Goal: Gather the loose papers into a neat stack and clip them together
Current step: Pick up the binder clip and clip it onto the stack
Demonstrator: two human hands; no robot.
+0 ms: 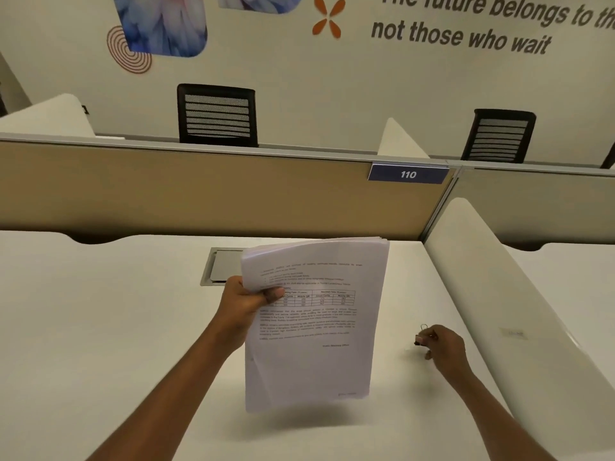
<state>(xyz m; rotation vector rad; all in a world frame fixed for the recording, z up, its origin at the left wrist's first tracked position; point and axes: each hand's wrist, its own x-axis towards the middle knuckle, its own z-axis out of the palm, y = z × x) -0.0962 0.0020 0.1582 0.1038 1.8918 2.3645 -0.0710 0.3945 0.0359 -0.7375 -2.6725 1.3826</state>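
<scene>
One stack of papers (316, 321); one binder clip (420, 338) at its three o'clock. Two hands: left hand (246, 304), right hand (444, 346). Two black chairs (218, 116) (499, 136) at twelve o'clock, one number plate (408, 174), one hatch (221, 266) in one table (116, 327).

A white desk (100, 327) meets a tan partition (199, 191) with a blue plate (408, 174) reading 110, and beyond it two black mesh chairs (218, 116) face a cream wall (299, 78) painted with lettering.

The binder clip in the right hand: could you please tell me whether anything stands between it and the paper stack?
Nothing visible does. The right hand pinches the binder clip to the right of the paper stack, which the left hand holds above the desk; only bare desk shows between them.
</scene>
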